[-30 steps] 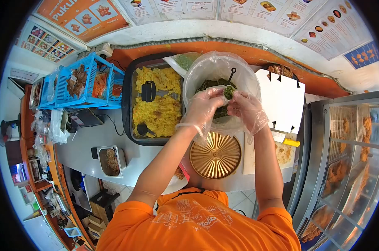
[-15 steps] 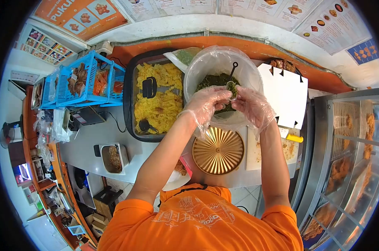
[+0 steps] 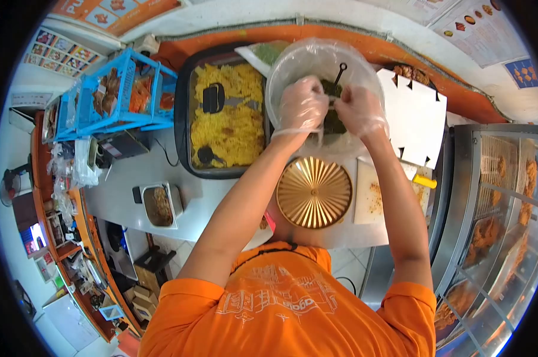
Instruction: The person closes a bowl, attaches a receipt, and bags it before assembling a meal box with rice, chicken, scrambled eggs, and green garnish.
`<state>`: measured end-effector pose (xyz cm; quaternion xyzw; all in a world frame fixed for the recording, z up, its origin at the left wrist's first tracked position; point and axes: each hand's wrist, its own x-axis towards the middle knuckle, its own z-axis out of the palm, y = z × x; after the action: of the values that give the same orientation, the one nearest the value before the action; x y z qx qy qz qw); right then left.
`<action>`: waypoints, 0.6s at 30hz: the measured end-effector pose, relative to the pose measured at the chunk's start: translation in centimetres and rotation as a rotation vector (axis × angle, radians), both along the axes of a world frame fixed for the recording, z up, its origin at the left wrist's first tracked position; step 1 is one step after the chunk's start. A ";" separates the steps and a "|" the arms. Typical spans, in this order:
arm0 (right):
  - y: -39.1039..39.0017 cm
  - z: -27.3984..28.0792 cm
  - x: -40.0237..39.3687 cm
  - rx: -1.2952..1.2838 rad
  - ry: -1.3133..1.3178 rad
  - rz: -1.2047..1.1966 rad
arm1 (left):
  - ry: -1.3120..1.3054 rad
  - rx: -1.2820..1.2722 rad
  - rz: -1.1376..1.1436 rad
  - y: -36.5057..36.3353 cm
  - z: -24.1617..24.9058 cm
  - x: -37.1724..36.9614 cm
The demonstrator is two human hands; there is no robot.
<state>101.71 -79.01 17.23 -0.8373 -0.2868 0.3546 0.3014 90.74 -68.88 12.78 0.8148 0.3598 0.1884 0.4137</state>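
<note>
My left hand (image 3: 305,106) and my right hand (image 3: 359,110), both in clear plastic gloves, are close together over a large bucket (image 3: 276,95) lined with clear plastic. Fingers closed, each hand pinches what looks like a small clear plastic bag (image 3: 333,102) stretched between them; its lower part is hard to make out. Dark green shredded greens (image 3: 334,124) fill the bottom of the bucket below my hands. A black handle with a ring end (image 3: 341,72) sticks up from the greens, behind my fingers.
Left of the bucket is a black tray (image 3: 184,149) of yellow food (image 3: 230,134). A round gold lid (image 3: 314,192) lies in front. On the right are a cutting board (image 3: 367,205), a yellow-handled knife (image 3: 423,180), white card (image 3: 420,119) and a glass food cabinet (image 3: 489,196). A metal container (image 3: 160,205) stands left.
My fingers have closed tighter and both hands have risen slightly. The shredded greens seen between my fingertips before are no longer visible there. The head view has shifted a little.
</note>
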 end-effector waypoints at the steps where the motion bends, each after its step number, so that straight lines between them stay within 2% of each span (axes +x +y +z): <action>1: 0.7 -1.1 0.0 -0.038 -0.307 0.074 | 0.057 0.281 -0.015 -0.3 0.2 0.2; 2: 0.9 -1.6 -0.2 -0.068 -0.620 0.150 | 0.065 0.271 -0.013 -0.4 0.0 0.1; 5: 0.6 0.4 2.0 -0.010 -0.511 0.174 | 0.021 0.187 -0.088 1.3 1.0 1.1; 6: 0.2 0.7 3.1 -0.004 -0.402 0.128 | -0.133 -0.149 -0.172 2.0 1.1 -0.1; 7: -0.1 0.6 4.0 -0.001 -0.171 0.038 | -0.285 -0.482 -0.258 2.3 1.1 -0.7; 9: -0.7 1.9 4.9 0.014 0.211 -0.055 | -0.318 -0.534 -0.343 1.5 1.2 -0.9; 11: -0.5 3.7 3.9 -0.013 0.206 0.003 | -0.384 -0.641 -0.498 0.7 1.4 -1.2; 12: -0.5 4.3 3.6 -0.046 0.210 0.064 | -0.226 -0.695 -0.428 0.6 2.6 -1.4; 13: -0.6 4.2 3.8 -0.039 0.199 0.064 | -0.234 -0.686 -0.433 0.5 2.6 -1.4; 15: -0.8 3.9 4.5 0.233 -0.064 -0.072 | -0.265 -0.513 -0.479 0.3 2.3 -1.4; 16: -1.3 4.8 5.2 0.349 -0.034 -0.105 | -0.243 -0.567 -0.464 0.3 2.3 -1.5; 17: -1.4 4.7 4.4 0.355 -0.041 -0.102 | -0.250 -0.560 -0.465 0.3 2.4 -1.6; 18: -1.2 4.9 2.5 0.455 -0.199 0.049 | -0.173 -0.510 -0.482 0.3 2.9 -1.8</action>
<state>104.17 -80.22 22.12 -0.7714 -0.4078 0.2038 0.4439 88.97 -68.56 15.72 0.7279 0.1564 0.0576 0.6651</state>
